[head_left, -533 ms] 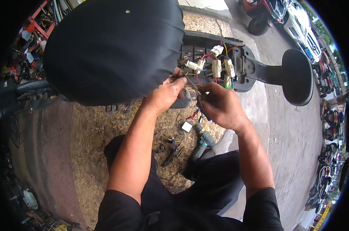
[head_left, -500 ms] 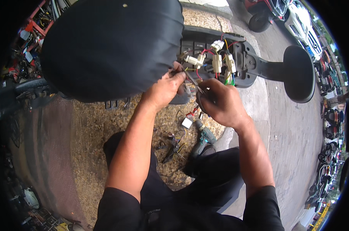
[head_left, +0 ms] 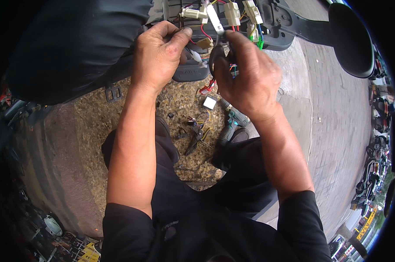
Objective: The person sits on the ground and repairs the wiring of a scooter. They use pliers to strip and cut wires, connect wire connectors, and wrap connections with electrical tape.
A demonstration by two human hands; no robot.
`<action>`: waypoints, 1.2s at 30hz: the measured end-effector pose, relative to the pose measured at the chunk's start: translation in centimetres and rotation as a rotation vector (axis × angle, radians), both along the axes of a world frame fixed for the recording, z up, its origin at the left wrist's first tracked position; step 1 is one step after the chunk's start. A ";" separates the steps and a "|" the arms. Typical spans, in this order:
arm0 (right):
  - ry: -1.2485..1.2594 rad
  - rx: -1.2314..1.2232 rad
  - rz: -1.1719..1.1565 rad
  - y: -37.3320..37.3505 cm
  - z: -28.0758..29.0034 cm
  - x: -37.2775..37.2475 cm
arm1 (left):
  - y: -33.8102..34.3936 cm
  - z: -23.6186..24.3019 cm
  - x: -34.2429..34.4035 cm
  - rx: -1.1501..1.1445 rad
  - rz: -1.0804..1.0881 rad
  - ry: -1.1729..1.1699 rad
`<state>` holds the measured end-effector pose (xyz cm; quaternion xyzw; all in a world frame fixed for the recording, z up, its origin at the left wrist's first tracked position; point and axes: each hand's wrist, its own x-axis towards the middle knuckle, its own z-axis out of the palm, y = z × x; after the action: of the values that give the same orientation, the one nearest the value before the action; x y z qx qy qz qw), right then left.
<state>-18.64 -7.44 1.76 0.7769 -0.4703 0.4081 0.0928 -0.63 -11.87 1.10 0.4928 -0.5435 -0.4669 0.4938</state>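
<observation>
In my right hand (head_left: 252, 76) is a pair of scissors (head_left: 215, 22), its pale blades pointing up and its dark handle loops in my fingers. My left hand (head_left: 158, 54) is closed in a pinch, thumb against forefinger, just left of the thin wires. Whatever it pinches is too small to make out. Around the blades are several cream wire connectors (head_left: 232, 14) on red, yellow and blue wires, set in a black plastic tray. A small tan connector (head_left: 205, 43) hangs between my hands, and a white one (head_left: 195, 56) lies below it.
A black padded seat (head_left: 71, 48) fills the upper left; a black backrest pad (head_left: 352, 41) juts out at the right. On the speckled ground lie a teal power drill (head_left: 233, 124), a white square piece (head_left: 209, 102) and dark pliers (head_left: 196, 137) beside loose wires. Parked scooters line the far right.
The seat, tray and connectors now sit higher in the view. My left hand has come away from the seat's edge, and the scissors' blades have swung upward among the connectors.
</observation>
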 end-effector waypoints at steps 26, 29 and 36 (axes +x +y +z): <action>-0.862 1.213 0.456 6.4 4.1 -14.7 | 9.8 -31.2 -6.6 0.925 -0.078 -0.482; -0.788 1.227 0.400 6.9 3.7 -14.3 | 10.8 -34.5 -6.7 0.994 -0.058 -0.279; -0.596 1.351 0.386 6.1 3.2 -14.0 | 11.7 -36.9 -7.2 1.073 -0.179 -0.276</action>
<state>-32.60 -1.36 4.93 0.5901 -0.4790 0.2331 -0.6067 -7.87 -0.22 -35.78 0.6835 -0.3291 -0.6491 0.0566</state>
